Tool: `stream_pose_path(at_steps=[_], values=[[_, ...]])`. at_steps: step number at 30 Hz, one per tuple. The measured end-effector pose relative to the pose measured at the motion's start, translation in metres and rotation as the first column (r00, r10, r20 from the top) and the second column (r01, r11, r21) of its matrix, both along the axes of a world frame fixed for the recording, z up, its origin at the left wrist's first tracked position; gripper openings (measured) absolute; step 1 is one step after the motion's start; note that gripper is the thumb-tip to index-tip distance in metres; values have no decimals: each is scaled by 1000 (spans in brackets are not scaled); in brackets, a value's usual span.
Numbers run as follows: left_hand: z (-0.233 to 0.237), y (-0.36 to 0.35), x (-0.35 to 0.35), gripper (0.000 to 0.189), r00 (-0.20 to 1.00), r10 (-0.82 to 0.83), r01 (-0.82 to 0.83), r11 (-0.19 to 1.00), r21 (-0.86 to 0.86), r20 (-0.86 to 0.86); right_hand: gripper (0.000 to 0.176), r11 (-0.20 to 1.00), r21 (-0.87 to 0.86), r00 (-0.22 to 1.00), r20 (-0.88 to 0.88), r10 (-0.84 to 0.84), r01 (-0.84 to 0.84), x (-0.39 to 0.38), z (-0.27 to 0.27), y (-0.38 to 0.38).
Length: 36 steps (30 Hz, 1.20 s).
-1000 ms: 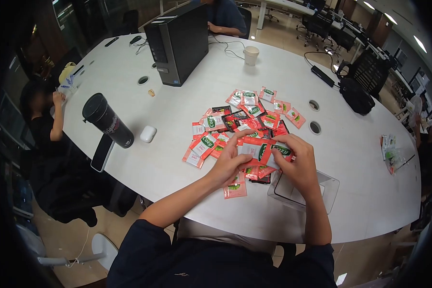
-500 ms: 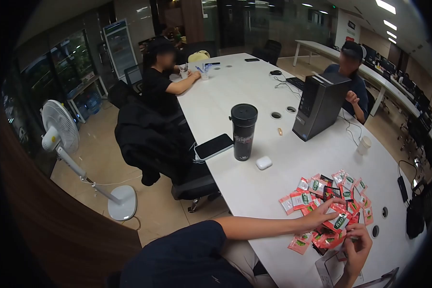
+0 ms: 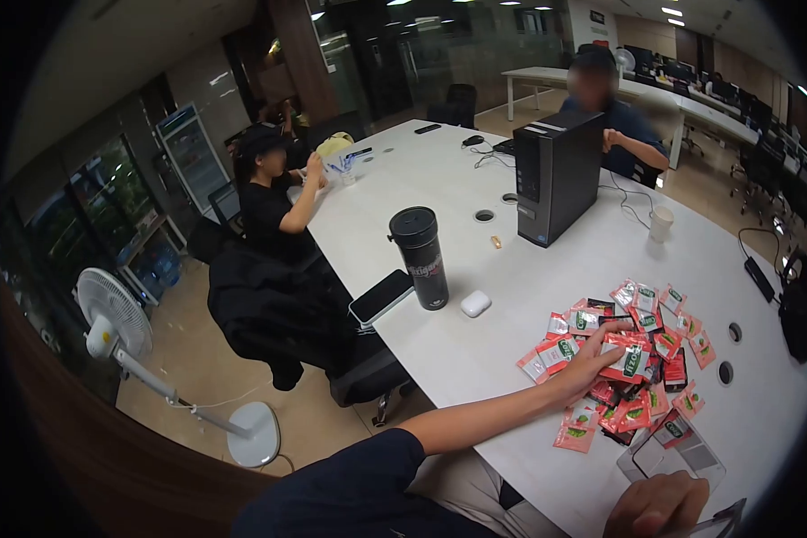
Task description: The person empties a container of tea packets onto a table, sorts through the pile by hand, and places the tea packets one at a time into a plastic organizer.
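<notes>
- Pinching a Cozy sachet (image 3: pixel 632 360) narrowly with the left hand (image 3: pixel 585 369), thumb laid over its left part, forefinger stretched along its far edge.
- Held at the middle of the pile of sachets (image 3: pixel 668 343) on the white table (image 3: pixel 511 296); impossible to say whether touching those beneath.
- Turned printed face up toward the camera, green label to the right, pale part to the left under the thumb.
- Lettered along a steep, nearly upright line in view; hard to make out the direction of the long axis, partly covered by fingers.
- Curling the fingers of the right hand (image 3: pixel 659 507), blurred at the bottom edge of view, just beside the clear plastic box (image 3: pixel 693 462); impossible to say whether gripping anything.
</notes>
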<state>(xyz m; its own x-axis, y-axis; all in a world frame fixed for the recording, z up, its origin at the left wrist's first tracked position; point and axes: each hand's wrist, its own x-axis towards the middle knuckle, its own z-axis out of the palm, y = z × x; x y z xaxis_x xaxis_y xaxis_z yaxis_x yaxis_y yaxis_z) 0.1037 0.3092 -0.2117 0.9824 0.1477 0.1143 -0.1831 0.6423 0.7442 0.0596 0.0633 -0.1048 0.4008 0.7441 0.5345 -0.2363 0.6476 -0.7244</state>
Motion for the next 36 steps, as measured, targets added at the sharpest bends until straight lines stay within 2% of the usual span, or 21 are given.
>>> stream_pose_path(at_steps=[1,5,7,8,10,14,16,17,19,20,21,22,23,24,25,26,28,29,31,34,36], values=[[0,0,1,45,1000,2,-2,1000,8,1,27,927,362,981,191,34,-102,3,11,29],[-2,0,1,44,1000,0,0,1000,13,-6,27,926,361,993,-1,117,-109,-17,41,27],[3,-1,0,43,998,58,-58,997,41,-11,42,977,203,963,-269,-10,67,-30,47,17],[1,-1,-1,43,999,52,-52,998,39,-9,42,977,201,964,-267,-16,72,-23,47,19],[3,1,0,44,998,62,-61,996,61,-9,37,840,382,923,139,360,-385,0,63,41],[-1,2,-1,45,999,41,-40,999,28,-31,28,878,345,943,154,296,-332,-9,60,34],[-3,2,1,47,1000,-8,8,1000,-13,-9,16,929,343,967,-152,203,-141,-21,39,22],[-8,3,5,48,999,48,-48,999,12,-7,11,977,95,976,-92,198,-189,-11,50,3],[-11,0,3,50,991,131,-130,990,47,-26,18,878,354,923,322,211,-324,15,58,32],[-12,-2,2,51,988,145,-142,988,53,-52,18,874,351,937,219,272,-336,30,39,13],[-10,-2,-1,49,989,129,-124,990,62,-78,18,922,311,962,214,169,-232,31,59,20],[-10,-1,-3,47,988,111,-104,992,67,-106,19,915,316,964,8,-266,250,10,58,22],[-3,-4,-6,47,991,105,-99,992,74,-80,20,887,300,915,94,-393,350,24,55,16],[6,-7,-9,47,994,101,-97,992,80,-47,12,870,162,857,162,-489,466,34,53,3],[7,-8,-7,48,993,110,-106,991,86,-45,7,799,43,685,488,-541,600,54,53,-19],[6,-8,-5,48,990,134,-130,987,92,-37,12,716,-2,606,533,-590,698,56,53,-22],[6,-5,-6,47,991,120,-111,986,124,-67,17,498,-116,424,706,-567,860,62,41,-35],[9,-5,-8,47,991,115,-106,987,123,-72,17,485,-128,418,718,-556,865,65,31,-41],[15,-8,-9,45,989,131,-124,988,92,-69,20,279,-211,301,893,-334,937,72,8,-53],[16,-6,-10,43,990,125,-122,991,48,-59,18,184,-228,253,958,-131,956,81,-30,-61],[13,-9,-8,43,993,104,-102,994,35,-58,17,175,-243,268,954,-134,954,85,-47,-55]])
